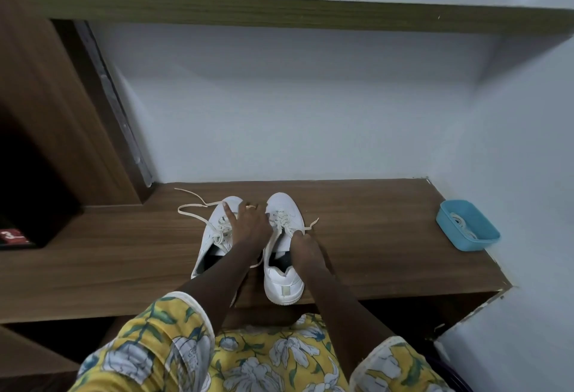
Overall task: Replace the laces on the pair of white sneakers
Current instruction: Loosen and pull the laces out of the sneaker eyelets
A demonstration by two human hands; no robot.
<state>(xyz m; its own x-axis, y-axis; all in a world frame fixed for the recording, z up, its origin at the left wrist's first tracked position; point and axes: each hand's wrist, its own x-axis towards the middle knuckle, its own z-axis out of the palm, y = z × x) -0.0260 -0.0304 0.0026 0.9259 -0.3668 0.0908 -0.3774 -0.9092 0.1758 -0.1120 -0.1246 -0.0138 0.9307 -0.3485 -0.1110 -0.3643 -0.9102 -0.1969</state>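
Note:
Two white sneakers stand side by side on a wooden desk (372,236), toes away from me. The left sneaker (211,236) has cream laces (186,208) pulled loose and trailing to the left. The right sneaker (284,279) is still laced. My left hand (248,224) reaches over the gap between the shoes, one finger straight over the left toe, the others apparently pinching a lace strand. My right hand (299,241) pinches the right sneaker's lace (313,223) at the shoe's right side; its tip sticks out past my fingers.
A blue tray (472,244) holding white laces (462,225) sits at the desk's right end by the wall. A wooden shelf (279,9) runs overhead. A dark cabinet opening with a red item (11,234) lies at the left.

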